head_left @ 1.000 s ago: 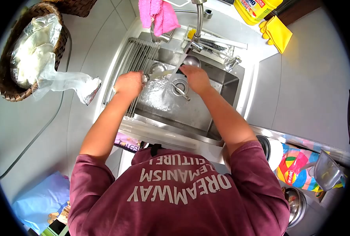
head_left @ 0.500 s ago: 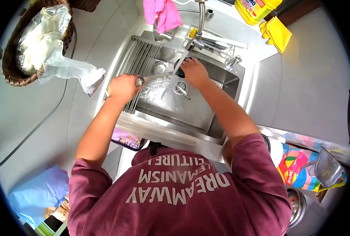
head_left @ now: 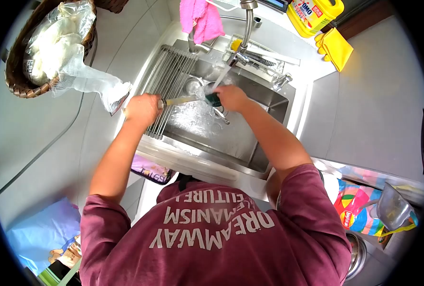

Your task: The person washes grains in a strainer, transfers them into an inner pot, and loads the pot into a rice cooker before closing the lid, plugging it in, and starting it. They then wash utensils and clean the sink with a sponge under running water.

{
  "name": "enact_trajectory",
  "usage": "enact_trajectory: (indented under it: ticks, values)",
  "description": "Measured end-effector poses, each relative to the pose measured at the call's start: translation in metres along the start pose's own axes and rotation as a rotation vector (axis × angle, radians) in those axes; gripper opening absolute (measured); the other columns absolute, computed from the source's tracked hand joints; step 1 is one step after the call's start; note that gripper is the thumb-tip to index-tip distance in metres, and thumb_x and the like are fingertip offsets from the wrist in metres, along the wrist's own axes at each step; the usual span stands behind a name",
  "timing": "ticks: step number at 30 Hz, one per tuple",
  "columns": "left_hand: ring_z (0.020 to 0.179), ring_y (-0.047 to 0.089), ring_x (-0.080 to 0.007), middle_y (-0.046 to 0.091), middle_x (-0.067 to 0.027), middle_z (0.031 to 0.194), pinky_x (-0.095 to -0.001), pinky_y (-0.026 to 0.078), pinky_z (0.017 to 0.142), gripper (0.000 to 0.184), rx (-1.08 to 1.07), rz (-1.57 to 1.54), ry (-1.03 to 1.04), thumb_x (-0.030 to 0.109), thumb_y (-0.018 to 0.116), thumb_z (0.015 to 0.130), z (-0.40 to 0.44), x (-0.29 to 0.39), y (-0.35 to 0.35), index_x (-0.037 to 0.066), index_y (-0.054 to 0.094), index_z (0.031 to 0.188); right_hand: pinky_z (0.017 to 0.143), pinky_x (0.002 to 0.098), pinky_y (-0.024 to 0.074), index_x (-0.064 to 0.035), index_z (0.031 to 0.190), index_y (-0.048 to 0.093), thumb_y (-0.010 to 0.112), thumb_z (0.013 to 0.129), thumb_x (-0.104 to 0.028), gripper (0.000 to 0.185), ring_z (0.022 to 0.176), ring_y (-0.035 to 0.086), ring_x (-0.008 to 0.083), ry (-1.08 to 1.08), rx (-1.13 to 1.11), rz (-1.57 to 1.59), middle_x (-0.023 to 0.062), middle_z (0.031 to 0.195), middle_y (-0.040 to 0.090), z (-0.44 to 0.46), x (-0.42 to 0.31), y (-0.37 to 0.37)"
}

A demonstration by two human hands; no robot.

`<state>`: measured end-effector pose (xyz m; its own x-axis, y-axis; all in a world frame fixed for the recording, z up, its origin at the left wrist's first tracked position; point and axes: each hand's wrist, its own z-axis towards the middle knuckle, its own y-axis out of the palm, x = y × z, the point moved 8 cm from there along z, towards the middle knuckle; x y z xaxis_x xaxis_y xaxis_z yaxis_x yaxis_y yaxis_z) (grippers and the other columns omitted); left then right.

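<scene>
My left hand is closed round the end of a long utensil with a pale handle, over the metal roll-up rack. The utensil reaches right, toward the running water. My right hand grips a dark green scrubbing pad at the utensil's far end, beneath the stream. Splashing hides that end, so its shape cannot be made out. Below both hands is the steel sink, with water spreading over its floor near the drain.
The roll-up rack covers the sink's left side. A faucet and a wire caddy with brushes stand behind. A pink cloth, yellow bottle, yellow gloves and a woven basket surround it.
My left hand has drawn left and slightly down with the utensil. My right hand has moved down a little from half a second ago, and the green pad now shows more clearly.
</scene>
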<state>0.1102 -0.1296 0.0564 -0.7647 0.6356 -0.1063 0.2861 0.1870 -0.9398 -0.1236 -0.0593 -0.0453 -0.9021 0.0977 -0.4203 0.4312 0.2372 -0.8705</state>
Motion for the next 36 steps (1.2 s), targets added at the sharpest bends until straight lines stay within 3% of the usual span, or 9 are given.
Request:
enact_trajectory:
  ticks: [5,7,9,10,13,20,24,27,36]
  values:
    - [0.083,0.067,-0.0304,0.069,-0.0096,0.089,-0.0423,0.055,0.073,0.034,-0.022,-0.08,-0.001,0.036,0.071,0.077,0.006,0.024,0.022,0.018,0.063,0.105,0.083,0.0433,0.049,-0.0088,0.116,0.061,0.057,0.087,-0.023,0.033,0.096,0.063,0.0323,0.413,0.34,0.237,0.0147,0.104,0.066,-0.007,0.107,-0.061]
    - [0.083,0.067,-0.0303,0.069,-0.0095,0.089,-0.0425,0.055,0.072,0.033,-0.028,-0.085,-0.006,0.036,0.071,0.077,0.008,0.03,0.026,0.017,0.063,0.103,0.08,0.0397,0.0485,-0.0094,0.123,0.059,0.057,0.09,-0.027,0.038,0.092,0.064,0.0274,0.549,0.532,1.17,0.011,0.101,0.067,-0.024,0.138,-0.076]
    - [0.082,0.067,-0.0304,0.069,-0.0095,0.087,-0.0428,0.055,0.072,0.033,-0.013,-0.092,0.013,0.036,0.072,0.076,0.008,0.037,0.023,0.015,0.063,0.101,0.071,0.0352,0.0481,-0.0062,0.121,0.059,0.056,0.092,-0.032,0.039,0.084,0.062,0.0205,0.375,0.918,1.452,0.007,0.098,0.065,-0.033,0.155,-0.104]
    - [0.082,0.067,-0.0305,0.069,-0.0096,0.087,-0.0429,0.055,0.072,0.033,-0.011,-0.095,0.016,0.036,0.072,0.076,0.008,0.041,0.02,0.015,0.063,0.101,0.068,0.0324,0.0446,-0.0034,0.1,0.063,0.055,0.094,-0.034,0.032,0.082,0.057,0.015,0.502,1.129,1.262,0.0023,0.09,0.064,-0.054,0.166,-0.107]
    - [0.082,0.067,-0.0306,0.069,-0.01,0.087,-0.043,0.055,0.072,0.034,0.026,-0.09,0.052,0.036,0.072,0.076,0.009,0.051,0.007,0.015,0.064,0.101,0.055,0.0316,0.0454,-0.0021,0.091,0.065,0.055,0.095,-0.038,0.037,0.063,0.058,0.016,0.402,0.797,0.771,0.0057,0.072,0.063,-0.061,0.126,-0.079]
    - [0.085,0.067,-0.0299,0.069,-0.0127,0.089,-0.0406,0.054,0.075,0.035,0.017,-0.016,-0.001,0.039,0.072,0.077,-0.001,0.048,-0.012,0.014,0.066,0.102,0.051,0.0304,0.0456,-0.0027,0.085,0.064,0.059,0.091,-0.022,0.021,0.054,0.056,0.0147,0.307,0.413,1.594,0.0053,0.067,0.062,-0.017,0.008,-0.001]
    - [0.069,0.065,-0.022,0.067,-0.0104,0.08,-0.0356,0.054,0.063,0.046,-0.378,-0.286,0.196,0.046,0.067,0.084,0.019,0.039,0.081,0.003,0.064,0.102,0.073,0.036,0.05,-0.005,0.097,0.061,0.062,0.085,-0.015,0.016,0.074,0.061,0.0276,0.292,0.892,0.802,0.0109,0.079,0.063,-0.062,0.021,-0.055]
    - [0.055,0.058,-0.0149,0.065,-0.0087,0.076,-0.029,0.048,0.047,0.048,-0.73,-1.159,-0.169,0.047,0.06,0.09,-0.025,0.089,0.086,0.002,0.061,0.107,0.085,0.038,0.0466,-0.0078,0.104,0.06,0.062,0.083,-0.014,0.022,0.097,0.059,0.0301,0.34,1.024,0.537,0.0126,0.098,0.062,-0.094,0.041,-0.064]
    - [0.062,0.06,-0.0182,0.063,-0.0085,0.079,-0.0302,0.052,0.057,0.049,-0.659,-1.976,-0.164,0.046,0.033,0.101,-0.036,0.228,0.108,0.004,0.058,0.1,0.091,0.0428,0.045,-0.0044,0.114,0.056,0.065,0.083,-0.031,0.042,0.11,0.055,0.0326,0.44,0.766,0.452,0.0196,0.117,0.058,-0.142,0.047,-0.02]
